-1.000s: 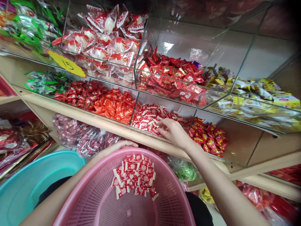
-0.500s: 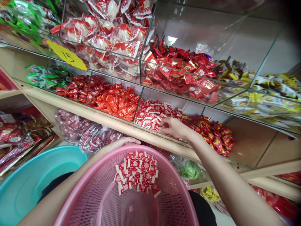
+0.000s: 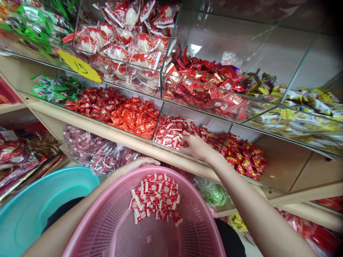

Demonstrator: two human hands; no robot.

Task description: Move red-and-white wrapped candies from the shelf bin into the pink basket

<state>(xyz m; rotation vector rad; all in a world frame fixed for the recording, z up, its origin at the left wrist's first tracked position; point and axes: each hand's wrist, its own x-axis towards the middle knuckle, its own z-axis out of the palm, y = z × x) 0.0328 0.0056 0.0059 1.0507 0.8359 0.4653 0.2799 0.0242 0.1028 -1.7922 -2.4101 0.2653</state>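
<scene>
A pink mesh basket [image 3: 88, 210] stands in front of me, with a heap of red-and-white wrapped candies [image 3: 158, 196] inside against its far wall. My left hand [image 3: 140, 163] is at the far rim, its fingers bent around the outside of the basket and partly hidden. Over the glass front edge of the lower shelf, my right hand [image 3: 196, 146] reaches into a bin of matching red-and-white candies [image 3: 174, 130]. Its fingers are curled down at the candies; whatever lies between the fingertips is hidden.
Glass dividers separate orange-red candies [image 3: 136, 117] on the left and red-yellow candies [image 3: 243, 155] on the right. The upper glass shelf [image 3: 198, 109] hangs above my right hand. A turquoise basin [image 3: 16, 203] is at lower left. Bagged candies [image 3: 104, 157] lie below the wooden ledge [image 3: 118, 137].
My right hand stays at the candy bin, its fingers now curled in more closely and its wrist slightly lower. The view has shifted slightly. My left hand and the basket hold their places.
</scene>
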